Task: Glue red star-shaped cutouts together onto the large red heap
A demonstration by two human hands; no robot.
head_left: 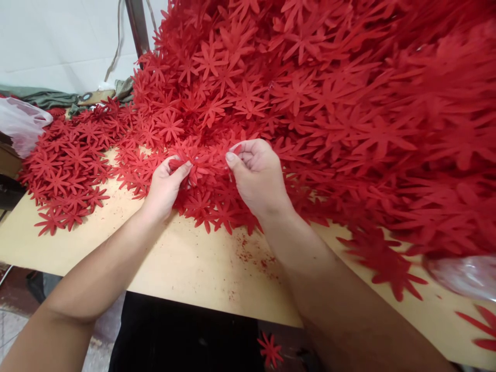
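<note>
Head view: both hands (165,183) (256,175) curled, pinching red felt flowers (203,160) between fingertips.

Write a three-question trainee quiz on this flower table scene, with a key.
1. True or false: both hands grip blue flower cut-outs.
2. Where does the one fallen flower lie? A) on the floor below the table edge B) inside the plastic bag C) on the wall
3. What litters the bare table near the right wrist?

Key:
1. False: left hand and right hand pinch red flower cut-outs.
2. A: the fallen flower lies below the table.
3. Small red scraps.
</note>
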